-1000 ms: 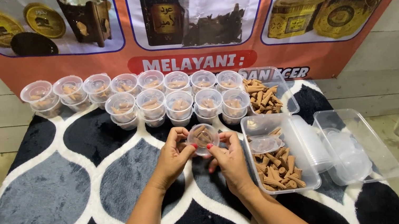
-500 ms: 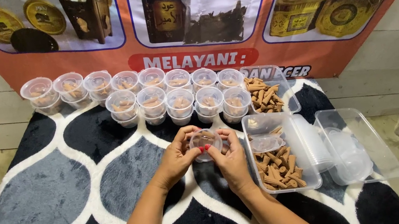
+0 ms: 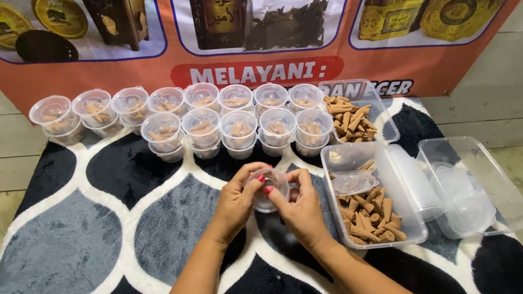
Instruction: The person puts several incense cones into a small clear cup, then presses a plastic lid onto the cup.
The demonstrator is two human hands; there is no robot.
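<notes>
Head view: both hands' fingers (image 3: pixel 267 191) clamp together around one small clear cup (image 3: pixel 268 189).

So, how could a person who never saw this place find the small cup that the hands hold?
Start at the black, grey and white patterned rug, then find the two rows of lidded clear plastic cups near the orange banner. In front of them, the small round clear plastic cup sits between left hand and right hand, the only one lifted.
</notes>
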